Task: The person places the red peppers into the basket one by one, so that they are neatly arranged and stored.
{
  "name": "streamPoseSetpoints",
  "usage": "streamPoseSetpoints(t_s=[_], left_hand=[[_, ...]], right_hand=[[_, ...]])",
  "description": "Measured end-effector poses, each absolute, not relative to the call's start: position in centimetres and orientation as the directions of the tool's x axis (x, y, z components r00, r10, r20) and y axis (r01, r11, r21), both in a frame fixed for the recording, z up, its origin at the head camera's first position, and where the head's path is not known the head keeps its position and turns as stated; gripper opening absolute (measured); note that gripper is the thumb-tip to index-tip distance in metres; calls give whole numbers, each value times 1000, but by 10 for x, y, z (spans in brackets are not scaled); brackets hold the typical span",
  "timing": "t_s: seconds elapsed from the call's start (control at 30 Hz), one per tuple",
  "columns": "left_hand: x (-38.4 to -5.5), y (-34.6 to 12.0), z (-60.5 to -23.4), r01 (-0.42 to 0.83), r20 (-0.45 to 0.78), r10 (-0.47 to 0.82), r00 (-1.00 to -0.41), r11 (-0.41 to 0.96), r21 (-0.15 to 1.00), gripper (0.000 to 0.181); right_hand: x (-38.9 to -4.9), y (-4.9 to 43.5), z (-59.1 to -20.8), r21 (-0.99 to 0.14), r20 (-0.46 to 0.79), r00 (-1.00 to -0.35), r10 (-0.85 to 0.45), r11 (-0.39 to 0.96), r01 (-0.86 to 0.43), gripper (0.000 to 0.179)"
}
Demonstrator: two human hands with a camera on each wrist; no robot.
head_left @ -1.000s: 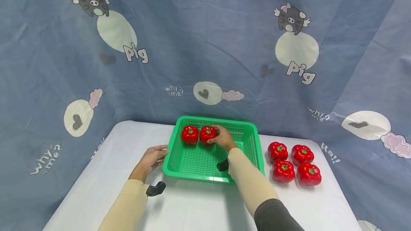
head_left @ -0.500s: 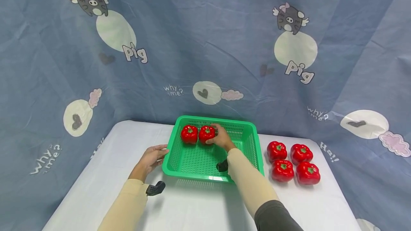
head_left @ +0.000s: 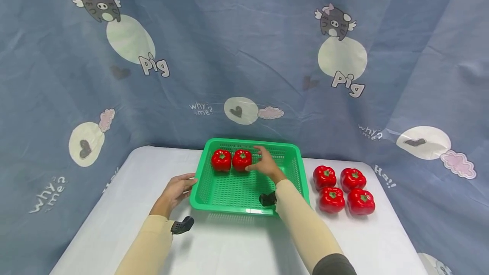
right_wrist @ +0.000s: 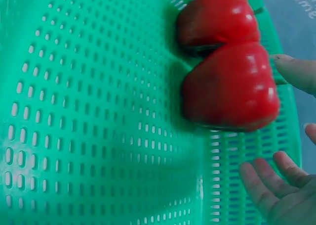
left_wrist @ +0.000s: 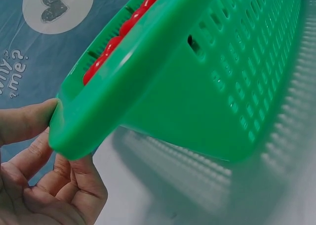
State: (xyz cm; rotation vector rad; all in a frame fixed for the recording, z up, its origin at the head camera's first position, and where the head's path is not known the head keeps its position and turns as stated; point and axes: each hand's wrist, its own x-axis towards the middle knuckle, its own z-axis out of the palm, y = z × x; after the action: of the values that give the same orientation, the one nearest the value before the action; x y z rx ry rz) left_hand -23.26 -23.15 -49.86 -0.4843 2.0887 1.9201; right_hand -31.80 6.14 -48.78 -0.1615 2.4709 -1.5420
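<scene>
A green plastic basket [head_left: 244,211] sits on the white table, two red bell peppers side by side at its back left. My left hand [head_left: 177,191] is at its left side; in the left wrist view the thumb lies on the rim [left_wrist: 133,71] and bent fingers come up underneath, pinching the corner. Inside the basket, my right hand [head_left: 266,165] is spread just right of the nearer-to-centre pepper [head_left: 242,160]. The right wrist view has the fingers [right_wrist: 261,185] apart from that pepper [right_wrist: 232,89]. The other pepper [head_left: 221,161] stands left of it.
Several more red bell peppers [head_left: 331,200] stand in a cluster on the white table [head_left: 237,245], right of the basket. A blue cloth [head_left: 183,71] with pig prints hangs behind the table, close to the basket's back rim.
My right hand has let go of the second pepper, its fingers spreading and drawing off to the right. The pepper stays in the basket. The left hand keeps its place; the head view has shifted slightly.
</scene>
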Motion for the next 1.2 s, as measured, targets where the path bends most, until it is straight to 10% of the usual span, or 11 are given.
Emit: streamPoseSetpoints(t_s=[1.2], left_hand=[[-231,-231,-494,-428,-426,-44,-904,83,900,50]], right_hand=[[-257,166,-462,-957,-12,-971,-237,285,-58,70]])
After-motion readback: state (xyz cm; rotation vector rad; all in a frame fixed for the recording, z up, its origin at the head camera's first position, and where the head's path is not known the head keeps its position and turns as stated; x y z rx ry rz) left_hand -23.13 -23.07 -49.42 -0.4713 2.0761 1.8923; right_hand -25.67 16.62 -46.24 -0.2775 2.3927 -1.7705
